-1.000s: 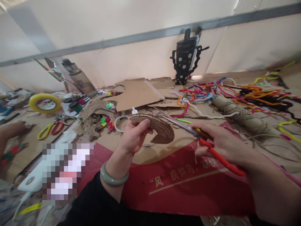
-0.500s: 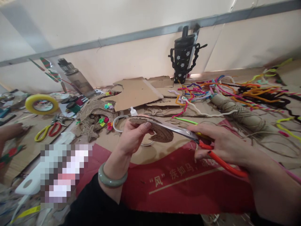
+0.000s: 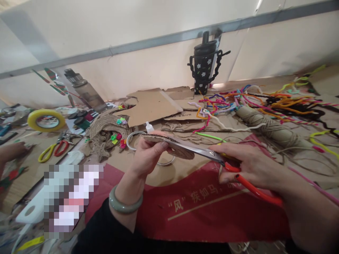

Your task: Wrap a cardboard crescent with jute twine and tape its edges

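My left hand [image 3: 149, 157], with a pale green bangle [image 3: 125, 204] on its wrist, pinches a curved cardboard piece [image 3: 182, 154] covered with rows of twine. The piece is tilted, its corrugated edge upward. In my right hand [image 3: 249, 160] is a pair of scissors [image 3: 202, 151] with red and yellow handles. Its blades point left along the piece's upper edge, their tips near my left thumb. Whether the blades touch cardboard or twine I cannot tell. Below both hands lies a red printed cardboard sheet [image 3: 201, 218].
Behind lie a twine-covered arch [image 3: 103, 123] with small flowers, a white-capped glue bottle [image 3: 149, 126], cardboard scraps [image 3: 153, 104] and a black tumbler [image 3: 203, 65]. At right are a twine roll [image 3: 267, 123] and pipe cleaners [image 3: 286, 102]. Another person's hand [image 3: 13, 151] is at far left, near pliers [image 3: 57, 146].
The twine-covered piece shows slightly more edge-on, and my left hand sits a little further left. The scissors' lower red handle has dropped slightly. The whole view has shifted a little.
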Available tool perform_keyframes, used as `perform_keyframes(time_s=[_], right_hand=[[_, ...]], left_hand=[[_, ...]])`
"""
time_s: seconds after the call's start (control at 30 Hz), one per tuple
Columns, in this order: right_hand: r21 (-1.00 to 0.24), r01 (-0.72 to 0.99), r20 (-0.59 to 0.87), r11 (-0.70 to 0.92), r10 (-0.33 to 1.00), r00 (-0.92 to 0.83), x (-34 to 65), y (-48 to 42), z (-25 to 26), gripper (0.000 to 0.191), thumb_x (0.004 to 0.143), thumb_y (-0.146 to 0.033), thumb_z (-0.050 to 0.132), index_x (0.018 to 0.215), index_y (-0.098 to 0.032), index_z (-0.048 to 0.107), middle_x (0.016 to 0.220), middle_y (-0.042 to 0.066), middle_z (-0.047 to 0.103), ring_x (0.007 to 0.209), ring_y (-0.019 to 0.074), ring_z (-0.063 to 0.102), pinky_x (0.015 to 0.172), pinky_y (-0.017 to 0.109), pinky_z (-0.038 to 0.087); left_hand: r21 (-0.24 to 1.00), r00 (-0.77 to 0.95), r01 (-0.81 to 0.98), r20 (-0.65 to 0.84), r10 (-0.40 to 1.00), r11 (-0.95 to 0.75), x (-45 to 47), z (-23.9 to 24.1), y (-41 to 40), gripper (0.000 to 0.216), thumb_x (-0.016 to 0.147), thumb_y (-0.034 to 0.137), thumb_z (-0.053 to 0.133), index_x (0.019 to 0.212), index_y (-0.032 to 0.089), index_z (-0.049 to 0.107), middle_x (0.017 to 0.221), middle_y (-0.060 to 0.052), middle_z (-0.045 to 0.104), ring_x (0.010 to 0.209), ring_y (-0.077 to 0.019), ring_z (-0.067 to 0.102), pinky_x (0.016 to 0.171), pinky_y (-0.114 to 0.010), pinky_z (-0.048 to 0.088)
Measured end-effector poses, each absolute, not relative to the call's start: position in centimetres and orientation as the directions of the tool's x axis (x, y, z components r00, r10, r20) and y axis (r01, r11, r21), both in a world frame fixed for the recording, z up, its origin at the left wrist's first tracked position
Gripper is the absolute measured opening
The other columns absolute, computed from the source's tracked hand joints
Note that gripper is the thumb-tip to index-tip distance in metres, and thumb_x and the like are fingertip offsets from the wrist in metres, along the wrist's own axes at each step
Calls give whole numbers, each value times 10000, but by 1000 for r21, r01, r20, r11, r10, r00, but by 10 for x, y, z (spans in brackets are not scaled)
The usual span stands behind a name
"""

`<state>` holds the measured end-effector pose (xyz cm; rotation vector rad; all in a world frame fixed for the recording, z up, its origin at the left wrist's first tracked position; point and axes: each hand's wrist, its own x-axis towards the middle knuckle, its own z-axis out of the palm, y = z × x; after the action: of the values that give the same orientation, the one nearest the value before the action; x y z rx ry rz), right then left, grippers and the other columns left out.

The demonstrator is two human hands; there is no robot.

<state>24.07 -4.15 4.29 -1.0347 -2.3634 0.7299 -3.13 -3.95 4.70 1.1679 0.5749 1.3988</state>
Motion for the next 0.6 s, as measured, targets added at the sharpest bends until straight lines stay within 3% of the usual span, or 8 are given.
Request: perform_keyframes(time_s=[0.13,0.23,0.43,0.6], right_hand=[[-624,527,185,577,764,-618,239,-44,45,587,734,-550,740,1174,-167,680,787,40,706,643,180,659,615,296,552],[-622,527,193,580,765,-614,237,-45,46,584,731,-542,745,1170,-161,687,797,42,709,647,182,661,617,295,553],[-631,506,216,588,760,-613,239,-44,45,627,716,-557,750,1186,-145,695,815,64,730,675,201,684,634,303,567],[-617,522,230,588,770,-595,240,-46,45,544,717,-468,778,1161,-164,707,797,50,732,666,186,682,622,281,563]], left_hand=[[868,244,-450,346,906,-211,-32,48,-41,98,786,293,758,867,244,783,761,-14,759,634,-131,703,602,-225,592],[863,271,-460,360,893,-208,-32,49,-42,107,808,289,735,901,256,779,781,-18,763,652,-148,714,614,-251,600],[869,210,-438,347,914,-229,-34,47,-40,84,770,285,775,844,245,780,745,-5,750,622,-104,685,597,-194,566],[888,175,-398,322,931,-232,-36,46,-40,118,730,318,805,808,233,779,721,-11,742,582,-103,660,569,-201,551]])
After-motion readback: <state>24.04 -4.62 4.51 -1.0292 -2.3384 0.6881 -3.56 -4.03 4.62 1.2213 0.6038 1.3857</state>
